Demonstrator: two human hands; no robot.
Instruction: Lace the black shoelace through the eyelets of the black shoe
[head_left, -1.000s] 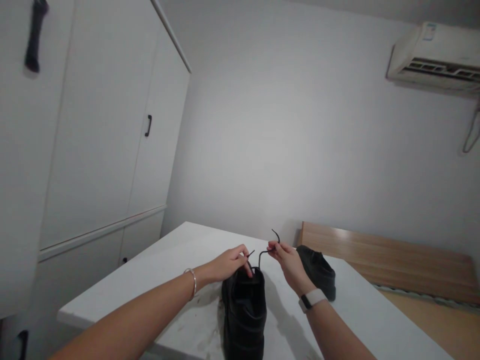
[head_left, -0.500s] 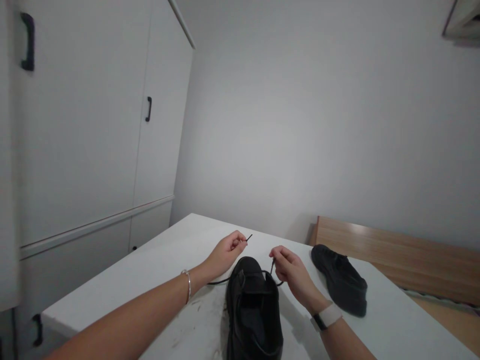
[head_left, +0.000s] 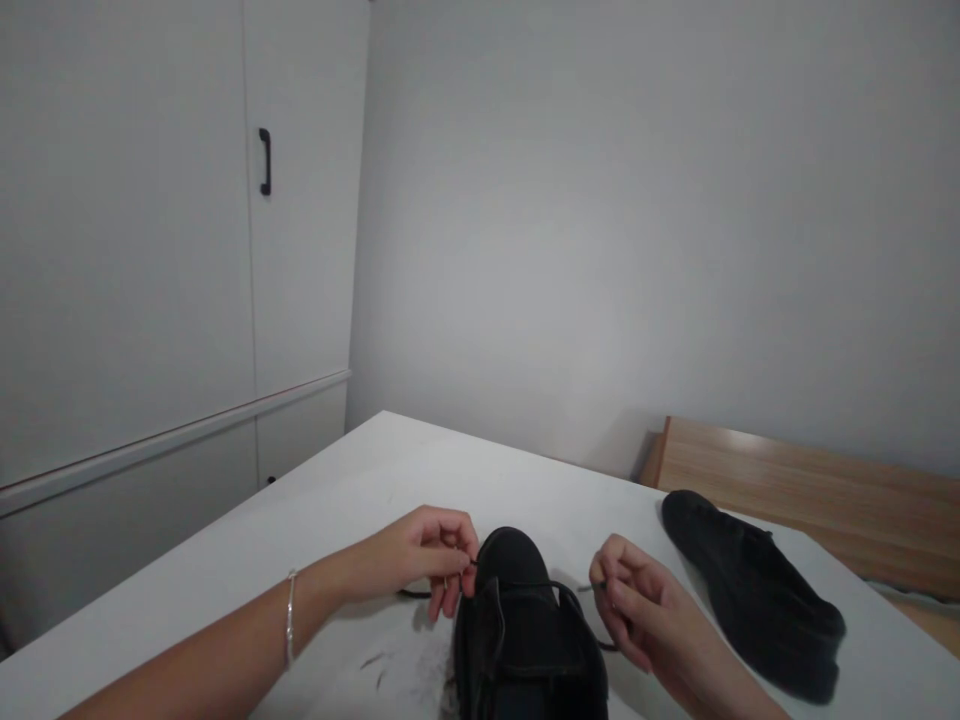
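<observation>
A black shoe (head_left: 516,560) stands on the white table, toe pointing away from me, its heel cut off by the lower edge of the view. A black shoelace (head_left: 525,583) crosses the front of its opening and runs out on both sides. My left hand (head_left: 439,560) is at the left of the toe, thumb and forefinger pinched on one end of the lace. To the right of the shoe, my right hand (head_left: 637,605) pinches the other lace end between its fingertips. A second black shoe (head_left: 754,590) lies farther right, apart from my hands.
The white table (head_left: 337,500) has dark smudges left of the near shoe. Behind its right edge is a wooden board (head_left: 765,470) by the grey wall (head_left: 600,200). A white cabinet (head_left: 150,250) with a black handle (head_left: 265,162) stands at the left.
My view has tilted down and come closer. My left hand has come down beside the toe, near the shoe's side. My right hand has moved out to the right, away from the shoe.
</observation>
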